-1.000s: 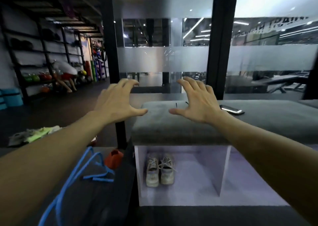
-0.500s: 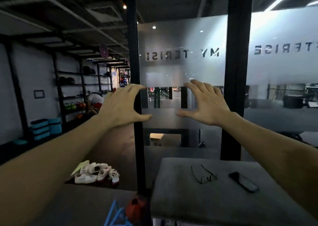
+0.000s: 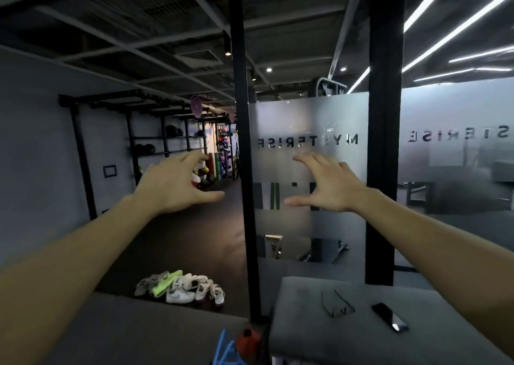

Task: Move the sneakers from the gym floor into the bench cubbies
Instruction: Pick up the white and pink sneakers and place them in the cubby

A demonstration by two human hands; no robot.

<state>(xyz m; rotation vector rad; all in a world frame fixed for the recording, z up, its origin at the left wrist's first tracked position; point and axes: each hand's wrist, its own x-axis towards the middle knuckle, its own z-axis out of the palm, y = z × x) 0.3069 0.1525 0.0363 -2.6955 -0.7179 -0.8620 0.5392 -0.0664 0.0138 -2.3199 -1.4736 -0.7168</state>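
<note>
A heap of several sneakers [image 3: 182, 286], white, grey and neon green, lies on the dark gym floor at lower left. The grey cushioned bench top [image 3: 306, 325] fills the lower right; its cubbies are out of view below the frame. My left hand [image 3: 172, 184] and my right hand [image 3: 324, 186] are both raised in the air in front of me, fingers spread and relaxed, holding nothing, well above and apart from the sneakers and the bench.
Glasses [image 3: 336, 303] and a black phone [image 3: 389, 316] lie on the bench top. A black post [image 3: 244, 170] and a frosted glass wall [image 3: 306, 225] stand behind it. A blue strap [image 3: 225, 348] and a red object [image 3: 249, 339] sit at the bottom. Racks [image 3: 155, 147] line the far left wall.
The view has tilted upward: the cubby with a pair of sneakers dropped out of frame and the sneaker heap on the floor came into view. Both hands stay raised and empty.
</note>
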